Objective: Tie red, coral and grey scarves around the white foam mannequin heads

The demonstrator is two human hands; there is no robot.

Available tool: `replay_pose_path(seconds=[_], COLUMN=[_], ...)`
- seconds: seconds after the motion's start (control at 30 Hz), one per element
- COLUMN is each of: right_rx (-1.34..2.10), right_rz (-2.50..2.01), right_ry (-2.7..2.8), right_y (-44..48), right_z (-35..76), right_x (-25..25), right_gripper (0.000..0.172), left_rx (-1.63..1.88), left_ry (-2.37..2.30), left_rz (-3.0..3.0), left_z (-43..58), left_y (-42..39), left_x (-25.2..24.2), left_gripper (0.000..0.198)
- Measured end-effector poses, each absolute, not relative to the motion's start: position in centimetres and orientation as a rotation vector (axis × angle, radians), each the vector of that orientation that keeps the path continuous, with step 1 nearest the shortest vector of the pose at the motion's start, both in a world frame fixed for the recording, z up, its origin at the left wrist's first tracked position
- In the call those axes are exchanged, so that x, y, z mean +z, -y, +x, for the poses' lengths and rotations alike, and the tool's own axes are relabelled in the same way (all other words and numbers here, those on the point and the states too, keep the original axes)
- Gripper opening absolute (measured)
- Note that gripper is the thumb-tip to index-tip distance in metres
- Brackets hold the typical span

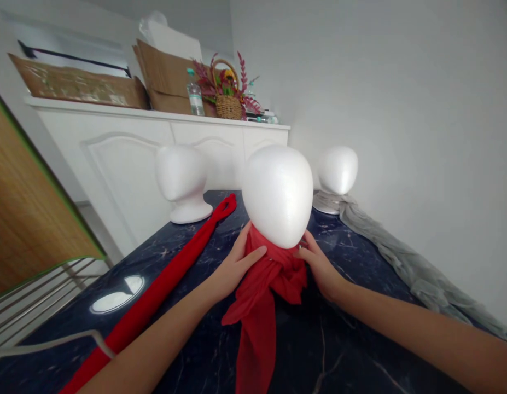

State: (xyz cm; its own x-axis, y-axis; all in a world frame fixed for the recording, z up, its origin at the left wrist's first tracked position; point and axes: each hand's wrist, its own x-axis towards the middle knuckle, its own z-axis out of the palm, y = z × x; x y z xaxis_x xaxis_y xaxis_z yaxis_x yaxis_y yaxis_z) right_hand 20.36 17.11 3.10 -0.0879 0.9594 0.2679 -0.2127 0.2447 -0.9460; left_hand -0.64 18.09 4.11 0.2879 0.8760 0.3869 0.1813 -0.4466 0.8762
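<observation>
A smooth white mannequin head (278,191) stands upright in the middle of the table. Around its neck is a red scarf (257,328), knotted in front, with one end hanging down toward me and a shorter bunched part at the right. My left hand (237,262) grips the scarf at the left of the neck, thumb in front and fingers partly hidden behind. At the right of the neck, my right hand (321,265) pinches the scarf just under the head's chin; some of its fingers are hidden.
On the dark marbled table (351,339), a second red scarf (171,279) lies lengthwise at the left. Behind stand a bare mannequin head (181,175) and another head (338,169) with a grey scarf (384,241). A white cabinet (126,148) holds boxes and a flower basket (228,106).
</observation>
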Motion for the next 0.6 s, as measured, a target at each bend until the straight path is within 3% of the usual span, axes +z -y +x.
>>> replay_pose_path(seconds=[0.1, 0.23, 0.3, 0.47, 0.6], right_rx=[1.125, 0.712, 0.417, -0.274, -0.437], right_rz=[-0.915, -0.981, -0.987, -0.862, -0.832], right_ry=[1.256, 1.62, 1.878, 2.229, 2.322], right_y=[-17.8, -18.7, -18.7, -18.3, -18.2], right_z=[21.7, 23.9, 24.9, 25.8, 25.6], right_x=[2.5, 3.3, 3.9, 4.2, 3.8], right_gripper=[0.058, 0.024, 0.023, 0.03, 0.039], left_rx=[1.269, 1.363, 1.296, 0.976, 0.767], left_ry=[-1.104, -1.424, -1.441, -1.286, -1.312], left_rz=[1.829, 2.035, 2.29, 3.119, 3.156], left_z=[-0.9, -1.8, -1.9, -0.4, 1.1], left_y=[-17.9, -16.3, -15.2, -13.6, -13.3], left_x=[3.7, 5.3, 6.1, 5.6, 4.7], left_gripper=[0.066, 0.028, 0.018, 0.029, 0.051])
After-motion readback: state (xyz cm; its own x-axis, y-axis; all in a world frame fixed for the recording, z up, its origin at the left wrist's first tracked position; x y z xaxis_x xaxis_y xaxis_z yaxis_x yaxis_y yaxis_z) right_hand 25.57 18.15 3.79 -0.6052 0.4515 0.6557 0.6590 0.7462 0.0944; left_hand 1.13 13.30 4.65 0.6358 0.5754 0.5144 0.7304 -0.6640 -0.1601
